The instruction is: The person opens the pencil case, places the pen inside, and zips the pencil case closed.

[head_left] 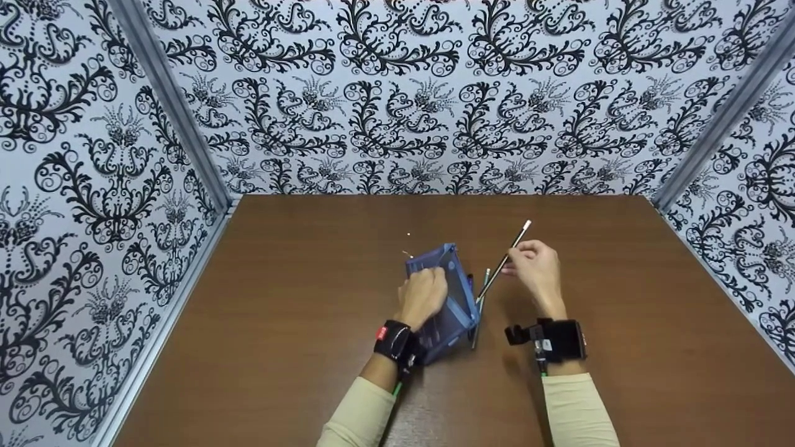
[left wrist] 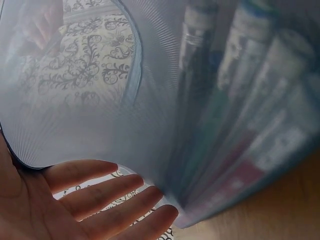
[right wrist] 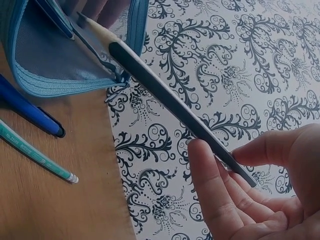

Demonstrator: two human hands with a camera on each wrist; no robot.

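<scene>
A blue mesh pencil case (head_left: 448,328) stands tilted on the table, its zipped mouth gaping toward the right. My left hand (head_left: 424,295) grips it by the upper left side. Through the mesh in the left wrist view, several pens or markers (left wrist: 250,115) show, blurred. My right hand (head_left: 537,267) pinches a black pencil (right wrist: 160,92) near its blunt end between thumb and fingers. The pencil's sharpened tip points down-left, at the mouth of the case. Beside the case on the table lie a green pencil (right wrist: 37,157) and a blue pen (right wrist: 30,107).
The brown wooden table (head_left: 298,279) runs back to a wall with a black-and-white scroll pattern (head_left: 404,99). Similar patterned panels flank both sides. A tiny white speck (head_left: 408,234) lies behind the case.
</scene>
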